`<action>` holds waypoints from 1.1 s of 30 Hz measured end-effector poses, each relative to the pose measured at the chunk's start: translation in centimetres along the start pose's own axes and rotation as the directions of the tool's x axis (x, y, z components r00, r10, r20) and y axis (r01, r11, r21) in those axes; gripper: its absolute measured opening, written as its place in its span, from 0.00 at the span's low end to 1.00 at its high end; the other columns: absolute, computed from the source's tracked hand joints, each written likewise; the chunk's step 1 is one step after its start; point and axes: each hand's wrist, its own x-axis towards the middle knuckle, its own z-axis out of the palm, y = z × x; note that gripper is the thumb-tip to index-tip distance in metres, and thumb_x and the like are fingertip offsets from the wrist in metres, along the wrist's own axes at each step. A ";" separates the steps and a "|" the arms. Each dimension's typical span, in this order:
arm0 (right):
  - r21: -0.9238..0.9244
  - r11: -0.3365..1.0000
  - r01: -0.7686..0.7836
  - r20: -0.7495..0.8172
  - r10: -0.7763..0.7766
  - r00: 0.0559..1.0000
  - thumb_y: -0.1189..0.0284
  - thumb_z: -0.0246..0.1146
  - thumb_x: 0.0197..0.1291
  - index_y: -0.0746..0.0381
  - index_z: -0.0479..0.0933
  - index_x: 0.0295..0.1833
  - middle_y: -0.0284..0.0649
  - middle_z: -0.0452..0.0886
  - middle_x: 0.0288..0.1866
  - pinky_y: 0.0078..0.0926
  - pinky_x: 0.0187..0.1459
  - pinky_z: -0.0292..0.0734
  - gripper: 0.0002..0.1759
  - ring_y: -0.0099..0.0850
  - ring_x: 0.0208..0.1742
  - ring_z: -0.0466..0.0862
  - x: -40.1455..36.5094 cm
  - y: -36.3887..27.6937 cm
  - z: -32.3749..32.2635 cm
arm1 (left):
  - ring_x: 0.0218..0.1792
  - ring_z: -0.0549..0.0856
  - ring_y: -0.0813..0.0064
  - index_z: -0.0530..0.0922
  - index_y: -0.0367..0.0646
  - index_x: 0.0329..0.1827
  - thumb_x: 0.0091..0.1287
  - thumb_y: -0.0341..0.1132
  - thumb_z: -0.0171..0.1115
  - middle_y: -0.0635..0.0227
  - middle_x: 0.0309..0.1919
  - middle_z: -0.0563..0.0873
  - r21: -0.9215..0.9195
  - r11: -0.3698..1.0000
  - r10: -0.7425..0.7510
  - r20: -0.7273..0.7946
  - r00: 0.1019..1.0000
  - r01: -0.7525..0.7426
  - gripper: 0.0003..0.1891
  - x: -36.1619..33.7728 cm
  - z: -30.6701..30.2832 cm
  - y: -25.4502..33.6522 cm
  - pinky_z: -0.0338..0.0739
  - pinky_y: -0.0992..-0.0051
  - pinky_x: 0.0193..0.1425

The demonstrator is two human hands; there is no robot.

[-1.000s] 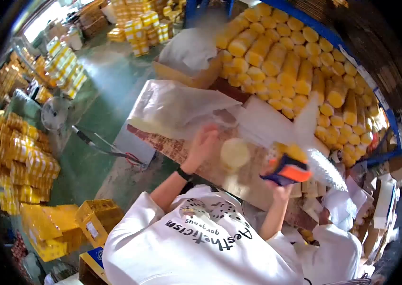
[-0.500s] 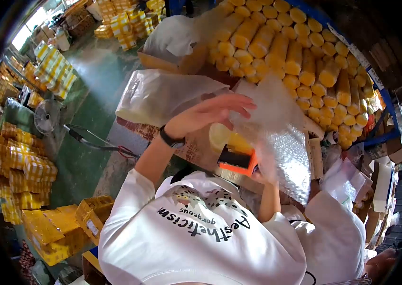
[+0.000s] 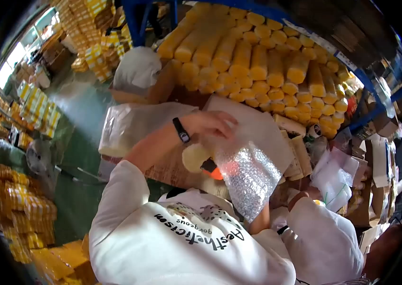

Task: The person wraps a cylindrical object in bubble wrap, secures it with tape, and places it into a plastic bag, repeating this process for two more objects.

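Note:
My left hand (image 3: pixel 216 124), with a dark band on its wrist, hovers at the upper edge of a sheet of bubble wrap (image 3: pixel 253 183). Its fingers are stretched out and slightly bent, blurred by motion. The sheet hangs in front of my right hand and hides its fingers; only my right forearm (image 3: pixel 260 220) shows below. An orange and black tape dispenser (image 3: pixel 216 173) sticks out left of the sheet, and its orange shows faintly through the wrap. Beside it lies a pale yellow round thing (image 3: pixel 195 158).
Stacked yellow rolls (image 3: pixel 258 66) fill the back. A clear plastic-wrapped roll (image 3: pixel 134 128) lies at the left, near an open carton (image 3: pixel 163 85) holding a white bag. At the right, another person's white sleeve (image 3: pixel 324 242) is close to my arm. Yellow boxes (image 3: pixel 63 259) stand lower left.
The bubble wrap has come down and left across my right hand and most of the tape dispenser. My left hand sits lower in view, and the camera view has shifted.

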 end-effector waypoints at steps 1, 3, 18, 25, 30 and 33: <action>-0.003 1.000 -0.018 0.000 0.018 1.000 0.70 0.74 0.47 0.62 0.80 0.49 0.43 0.83 0.47 0.28 0.44 0.79 0.22 0.39 0.40 0.84 0.0 0.2 -0.1 | 0.41 0.81 0.78 0.73 0.40 0.60 0.60 0.28 0.65 0.69 0.38 0.81 0.028 0.999 0.018 0.045 0.999 -0.020 0.23 0.5 -0.5 0.8 0.76 0.82 0.46; 0.019 0.998 -0.053 -0.025 0.053 0.998 0.70 0.74 0.47 0.62 0.81 0.48 0.43 0.83 0.47 0.28 0.44 0.79 0.21 0.39 0.40 0.84 0.8 0.1 -0.9 | 0.39 0.81 0.79 0.76 0.40 0.54 0.62 0.29 0.65 0.70 0.37 0.82 0.067 0.996 0.042 0.139 0.989 -0.051 0.17 2.2 -1.8 1.7 0.76 0.81 0.44; 0.581 0.722 -0.376 0.198 0.322 0.926 0.62 0.75 0.48 0.67 0.81 0.38 0.36 0.83 0.29 0.24 0.35 0.75 0.20 0.23 0.30 0.80 1.3 2.7 -2.5 | 0.34 0.82 0.77 0.79 0.40 0.37 0.70 0.33 0.60 0.69 0.31 0.82 -0.229 0.855 0.354 -0.400 0.845 -0.466 0.06 10.6 -9.6 2.6 0.79 0.79 0.42; 0.570 0.738 -0.362 0.049 0.409 0.911 0.63 0.78 0.45 0.65 0.82 0.41 0.38 0.85 0.34 0.26 0.41 0.78 0.22 0.25 0.35 0.83 -0.1 3.2 -1.4 | 0.49 0.83 0.59 0.73 0.29 0.44 0.75 0.37 0.50 0.49 0.42 0.83 -0.409 0.877 -0.085 -0.649 0.756 -0.252 0.14 12.4 -10.7 -5.1 0.81 0.70 0.55; 0.672 0.680 -0.294 -0.087 0.467 0.880 0.66 0.78 0.44 0.65 0.81 0.40 0.39 0.85 0.33 0.25 0.38 0.78 0.20 0.23 0.33 0.83 0.1 3.7 -0.3 | 0.61 0.75 0.49 0.53 0.30 0.68 0.75 0.44 0.46 0.41 0.55 0.75 -0.465 0.885 -0.106 -0.225 0.969 -0.011 0.29 16.0 -10.8 -12.1 0.77 0.60 0.59; 0.482 0.854 -0.197 -0.193 0.323 0.927 0.67 0.78 0.45 0.65 0.81 0.39 0.39 0.84 0.32 0.24 0.35 0.78 0.19 0.25 0.30 0.83 1.2 4.3 -0.5 | 0.64 0.74 0.61 0.57 0.35 0.70 0.74 0.51 0.47 0.54 0.58 0.76 -0.360 0.926 -0.175 -0.134 0.975 0.116 0.31 15.7 -10.0 -9.8 0.73 0.64 0.62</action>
